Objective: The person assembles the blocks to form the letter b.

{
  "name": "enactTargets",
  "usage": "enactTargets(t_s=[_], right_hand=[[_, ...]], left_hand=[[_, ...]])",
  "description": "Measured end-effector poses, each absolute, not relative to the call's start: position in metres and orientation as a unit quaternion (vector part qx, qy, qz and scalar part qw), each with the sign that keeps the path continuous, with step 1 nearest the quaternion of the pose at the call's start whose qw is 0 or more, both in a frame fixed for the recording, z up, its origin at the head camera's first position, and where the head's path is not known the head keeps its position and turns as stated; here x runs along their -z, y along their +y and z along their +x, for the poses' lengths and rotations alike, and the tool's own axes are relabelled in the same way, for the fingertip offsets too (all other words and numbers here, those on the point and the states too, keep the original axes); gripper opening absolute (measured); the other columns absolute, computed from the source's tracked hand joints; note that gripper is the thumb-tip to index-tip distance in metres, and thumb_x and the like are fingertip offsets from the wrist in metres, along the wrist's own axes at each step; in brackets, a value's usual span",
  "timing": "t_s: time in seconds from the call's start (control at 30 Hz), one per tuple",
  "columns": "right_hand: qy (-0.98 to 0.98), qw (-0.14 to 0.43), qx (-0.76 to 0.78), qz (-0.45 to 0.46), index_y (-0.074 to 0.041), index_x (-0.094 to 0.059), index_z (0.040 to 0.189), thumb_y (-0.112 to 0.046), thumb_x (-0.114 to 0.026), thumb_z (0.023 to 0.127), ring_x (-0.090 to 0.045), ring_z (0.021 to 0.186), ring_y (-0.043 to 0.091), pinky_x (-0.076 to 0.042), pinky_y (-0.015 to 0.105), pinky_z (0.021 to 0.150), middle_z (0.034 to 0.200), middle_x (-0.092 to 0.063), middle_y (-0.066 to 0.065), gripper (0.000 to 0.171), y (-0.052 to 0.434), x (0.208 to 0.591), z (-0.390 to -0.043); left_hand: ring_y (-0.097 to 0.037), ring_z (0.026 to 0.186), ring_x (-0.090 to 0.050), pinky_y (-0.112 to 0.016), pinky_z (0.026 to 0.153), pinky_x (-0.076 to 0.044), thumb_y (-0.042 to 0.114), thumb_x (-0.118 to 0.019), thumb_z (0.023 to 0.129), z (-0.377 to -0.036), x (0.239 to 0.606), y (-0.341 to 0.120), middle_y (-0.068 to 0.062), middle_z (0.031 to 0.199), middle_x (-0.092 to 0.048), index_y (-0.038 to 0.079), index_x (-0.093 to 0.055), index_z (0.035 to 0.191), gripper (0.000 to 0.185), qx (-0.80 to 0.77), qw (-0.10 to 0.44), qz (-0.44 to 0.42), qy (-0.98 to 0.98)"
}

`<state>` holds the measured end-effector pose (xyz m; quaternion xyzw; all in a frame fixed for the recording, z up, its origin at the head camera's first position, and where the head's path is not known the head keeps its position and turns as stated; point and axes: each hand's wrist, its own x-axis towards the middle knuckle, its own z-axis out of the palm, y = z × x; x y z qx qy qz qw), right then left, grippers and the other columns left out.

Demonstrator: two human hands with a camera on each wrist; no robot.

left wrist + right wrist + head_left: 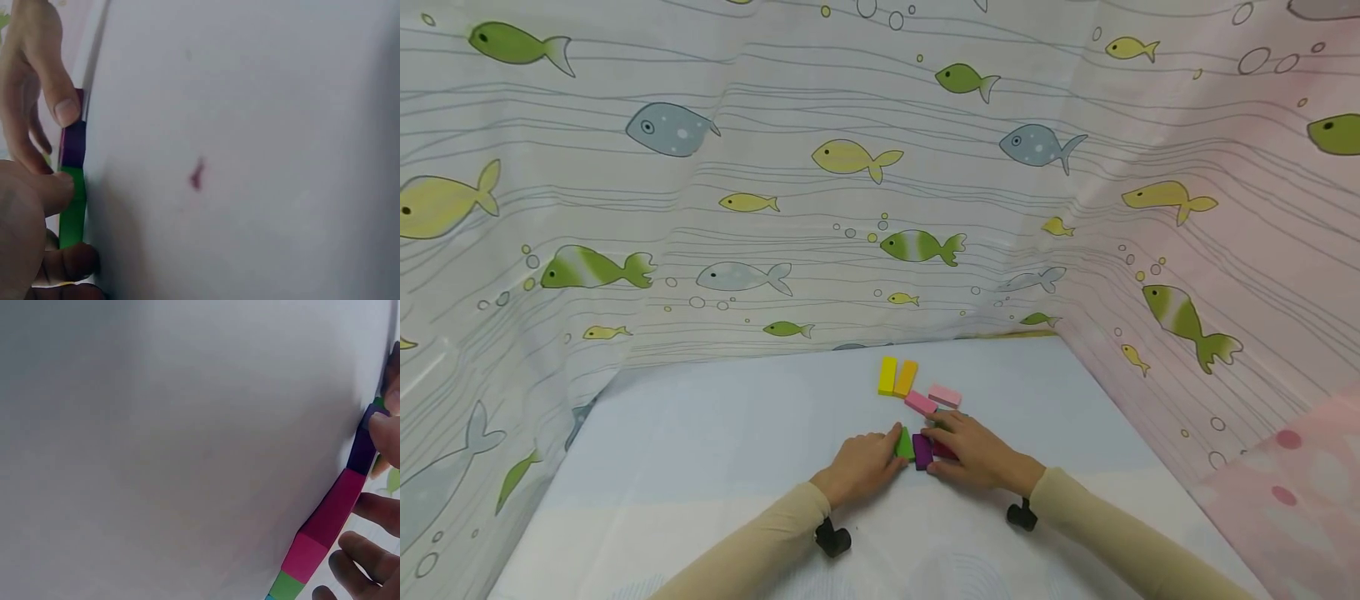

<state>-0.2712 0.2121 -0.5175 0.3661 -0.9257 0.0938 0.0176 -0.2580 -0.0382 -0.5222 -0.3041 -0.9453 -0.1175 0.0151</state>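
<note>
In the head view my left hand (pixel 865 467) pinches a green block (pixel 904 445) with a pointed top, between thumb and index finger. Just right of it stands a purple block (pixel 922 452). My right hand (pixel 977 454) has its thumb and index finger at the two ends of that purple block. A dark magenta block (pixel 943 451) lies under the right hand, partly hidden; the right wrist view shows more of this magenta block (pixel 328 515), with a light green piece (pixel 287 586) past its end. The left wrist view shows the green block (pixel 72 215) against the purple block (pixel 74 144).
Behind the hands lie a yellow block (pixel 887 377), an orange block (pixel 906 378), a pink block (pixel 921 403) and a pale pink block (pixel 945 395). A white and pale blue sheet (pixel 737 417) covers the table. Fish-patterned curtains (pixel 775 233) enclose the back and sides.
</note>
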Motion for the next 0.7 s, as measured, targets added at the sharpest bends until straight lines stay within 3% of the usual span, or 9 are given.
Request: enactTargets(t_s=[0.13,0.33,0.7], right_hand=[[-0.926,0.017,-0.094,0.366,-0.02,-0.054,0.142,-0.055,-0.061,0.093,-0.042,0.136,0.024,-0.039,0.047,0.109,0.15,-0.045,0.005,0.061,0.212,0.518,-0.272],[-0.927,0.011,-0.093,0.364,-0.022,-0.053,0.144,-0.055,-0.058,0.094,-0.041,0.136,0.024,-0.038,0.047,0.11,0.151,-0.043,0.004,0.06,0.212,0.519,-0.271],[-0.919,0.028,-0.101,0.38,-0.019,-0.055,0.142,-0.052,-0.061,0.094,-0.043,0.135,0.026,-0.038,0.05,0.108,0.148,-0.047,0.007,0.059,0.212,0.518,-0.27]], left_hand=[[-0.009,0.063,-0.045,-0.023,0.054,-0.037,0.042,-0.06,0.097,-0.26,0.521,-0.038,0.004,0.071,-0.056,0.003,-0.049,0.143,0.061,0.126,0.013,-0.31,-0.942],[-0.008,0.056,-0.036,-0.022,0.05,-0.03,0.043,-0.061,0.097,-0.258,0.519,-0.039,0.008,0.06,-0.038,0.003,-0.05,0.143,0.062,0.121,0.007,-0.315,-0.941],[-0.009,0.058,-0.041,-0.024,0.051,-0.037,0.044,-0.062,0.095,-0.247,0.516,-0.043,0.005,0.06,-0.049,0.005,-0.055,0.14,0.06,0.098,0.015,-0.322,-0.942]])
